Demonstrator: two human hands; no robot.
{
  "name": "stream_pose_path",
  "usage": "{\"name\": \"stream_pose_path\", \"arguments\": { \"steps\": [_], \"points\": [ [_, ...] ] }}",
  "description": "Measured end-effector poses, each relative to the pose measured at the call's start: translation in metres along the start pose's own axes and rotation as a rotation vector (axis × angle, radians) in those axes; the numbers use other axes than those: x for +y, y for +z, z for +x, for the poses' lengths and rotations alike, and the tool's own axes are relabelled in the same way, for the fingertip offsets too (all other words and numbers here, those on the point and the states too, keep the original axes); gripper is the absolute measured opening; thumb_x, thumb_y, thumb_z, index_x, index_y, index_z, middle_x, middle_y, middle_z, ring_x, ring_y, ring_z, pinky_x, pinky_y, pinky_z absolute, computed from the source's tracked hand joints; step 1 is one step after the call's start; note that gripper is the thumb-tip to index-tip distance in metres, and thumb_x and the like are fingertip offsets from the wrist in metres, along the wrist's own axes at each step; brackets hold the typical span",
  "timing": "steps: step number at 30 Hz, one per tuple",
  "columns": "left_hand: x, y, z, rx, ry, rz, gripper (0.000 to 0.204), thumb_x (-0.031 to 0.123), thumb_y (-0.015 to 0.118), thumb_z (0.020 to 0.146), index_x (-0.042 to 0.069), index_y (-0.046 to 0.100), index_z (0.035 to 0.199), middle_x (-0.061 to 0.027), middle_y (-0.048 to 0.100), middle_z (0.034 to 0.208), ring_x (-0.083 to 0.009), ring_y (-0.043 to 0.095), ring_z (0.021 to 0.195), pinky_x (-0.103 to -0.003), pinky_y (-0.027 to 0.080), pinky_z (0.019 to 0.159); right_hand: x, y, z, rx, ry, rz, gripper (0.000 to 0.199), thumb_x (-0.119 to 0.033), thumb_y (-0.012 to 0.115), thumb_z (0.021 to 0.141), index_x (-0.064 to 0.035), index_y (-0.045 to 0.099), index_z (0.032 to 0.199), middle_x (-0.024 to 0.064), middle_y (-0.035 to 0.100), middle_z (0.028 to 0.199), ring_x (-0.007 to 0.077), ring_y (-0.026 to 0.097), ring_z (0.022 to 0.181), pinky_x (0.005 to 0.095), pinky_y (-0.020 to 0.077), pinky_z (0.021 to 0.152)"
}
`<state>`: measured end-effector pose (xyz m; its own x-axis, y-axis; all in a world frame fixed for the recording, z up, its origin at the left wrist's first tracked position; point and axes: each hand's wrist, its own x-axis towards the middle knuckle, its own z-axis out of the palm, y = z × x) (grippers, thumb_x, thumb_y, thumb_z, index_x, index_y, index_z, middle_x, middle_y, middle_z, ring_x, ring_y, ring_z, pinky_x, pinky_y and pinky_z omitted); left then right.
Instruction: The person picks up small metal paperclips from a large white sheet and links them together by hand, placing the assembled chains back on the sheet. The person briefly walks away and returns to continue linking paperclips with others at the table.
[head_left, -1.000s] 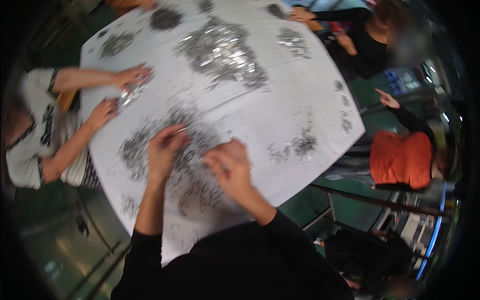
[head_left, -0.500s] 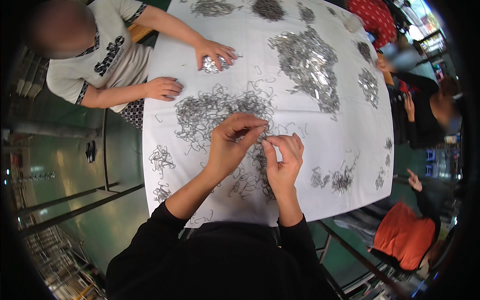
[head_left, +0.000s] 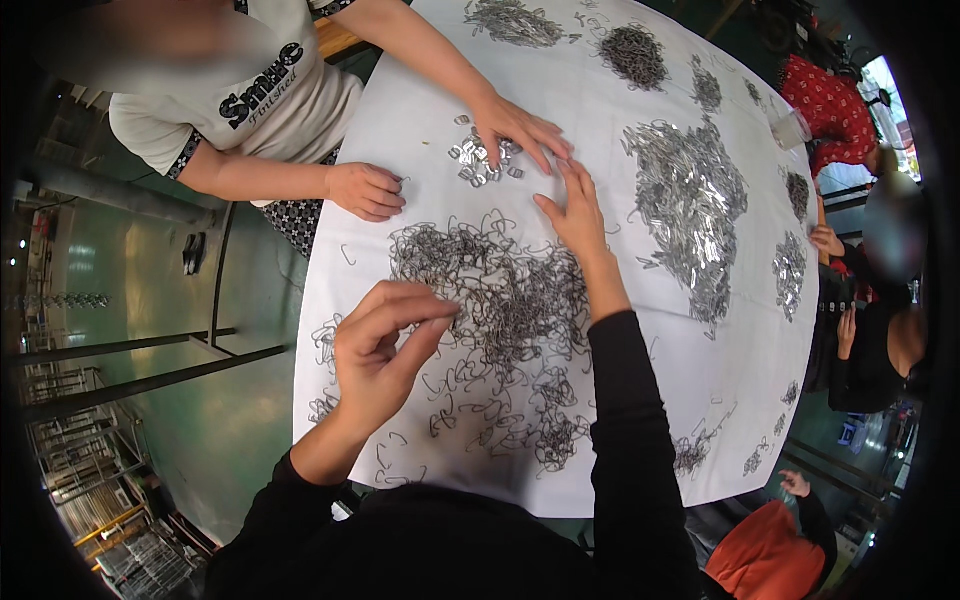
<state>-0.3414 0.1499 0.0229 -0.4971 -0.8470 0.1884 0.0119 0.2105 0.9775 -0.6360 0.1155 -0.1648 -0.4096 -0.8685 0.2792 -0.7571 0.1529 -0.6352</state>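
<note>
A tangled heap of dark bent wire hooks point(head_left: 500, 300) lies on the white table point(head_left: 400, 120) in front of me. My left hand point(head_left: 385, 345) hovers at the heap's left edge, thumb and forefinger pinched on a thin wire hook. My right hand point(head_left: 575, 210) is stretched forward beyond the heap, fingers spread and flat on the cloth, holding nothing. Just ahead of it sits a small cluster of shiny flat metal clips point(head_left: 480, 160), with a co-worker's hand point(head_left: 520, 130) resting beside them.
The co-worker in a white shirt sits at the upper left, the other hand point(head_left: 365, 190) closed near the table edge. A big pile of shiny clips point(head_left: 690, 200) lies to the right, darker piles point(head_left: 635, 50) at the far side. More people sit along the right rim.
My hands were together over the wire heap. Now the right hand has left the left one and reached forward toward the shiny clips, while the left stays pinched at the heap.
</note>
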Motion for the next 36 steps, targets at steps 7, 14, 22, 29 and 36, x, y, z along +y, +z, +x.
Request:
{"name": "stream_pose_path", "arguments": {
  "steps": [7, 14, 22, 29, 36],
  "points": [
    [-0.011, -0.019, 0.006, 0.017, 0.045, -0.035, 0.021, -0.015, 0.062, 0.081, -0.004, 0.067, 0.097, -0.0127, 0.060, 0.100, -0.0160, 0.062, 0.087, -0.025, 0.052, 0.072, 0.011, 0.040, 0.051, -0.219, -0.024, -0.176, 0.107, -0.054, 0.077, 0.067, 0.0004, 0.027, 0.145, 0.0237, 0.029, 0.148, 0.0373, 0.021, 0.141, 0.0542, 0.0141, 0.114],
    [-0.020, -0.026, 0.008, 0.012, 0.041, -0.047, 0.020, -0.014, 0.063, 0.079, -0.004, 0.068, 0.096, -0.0125, 0.062, 0.097, -0.0171, 0.062, 0.085, -0.026, 0.053, 0.073, -0.013, 0.057, 0.055, -0.228, -0.031, -0.024, 0.125, -0.047, 0.085, 0.058, -0.0004, 0.013, 0.148, 0.0278, 0.025, 0.148, 0.0384, 0.019, 0.141, 0.0544, 0.0133, 0.114],
    [-0.015, -0.032, -0.002, 0.061, 0.046, -0.020, 0.019, -0.012, 0.065, 0.077, -0.003, 0.068, 0.094, -0.0132, 0.062, 0.096, -0.0175, 0.062, 0.083, -0.026, 0.051, 0.072, -0.041, 0.080, 0.056, -0.009, -0.139, 0.054, 0.117, -0.036, 0.088, 0.057, -0.0106, 0.019, 0.147, 0.0304, 0.022, 0.144, 0.0451, 0.024, 0.135, 0.0613, 0.0211, 0.107],
    [0.002, -0.025, -0.016, 0.108, 0.092, 0.055, 0.014, -0.011, 0.060, 0.080, -0.004, 0.065, 0.091, -0.0125, 0.060, 0.095, -0.0179, 0.059, 0.083, -0.026, 0.047, 0.071, -0.050, -0.023, -0.036, 0.175, -0.053, 0.165, 0.095, -0.030, 0.078, 0.075, -0.0065, 0.021, 0.147, 0.0278, 0.024, 0.146, 0.0445, 0.028, 0.135, 0.0509, 0.0286, 0.109],
    [0.024, 0.001, -0.058, -0.047, 0.126, -0.052, 0.013, -0.009, 0.061, 0.083, -0.003, 0.064, 0.095, -0.0107, 0.058, 0.098, -0.0153, 0.055, 0.088, -0.024, 0.045, 0.076, -0.104, -0.127, -0.245, 0.283, 0.377, 0.222, 0.067, -0.017, 0.067, 0.086, -0.0070, 0.032, 0.143, 0.0157, 0.050, 0.124, 0.0269, 0.057, 0.106, 0.0371, 0.0482, 0.088]
  ]
}}
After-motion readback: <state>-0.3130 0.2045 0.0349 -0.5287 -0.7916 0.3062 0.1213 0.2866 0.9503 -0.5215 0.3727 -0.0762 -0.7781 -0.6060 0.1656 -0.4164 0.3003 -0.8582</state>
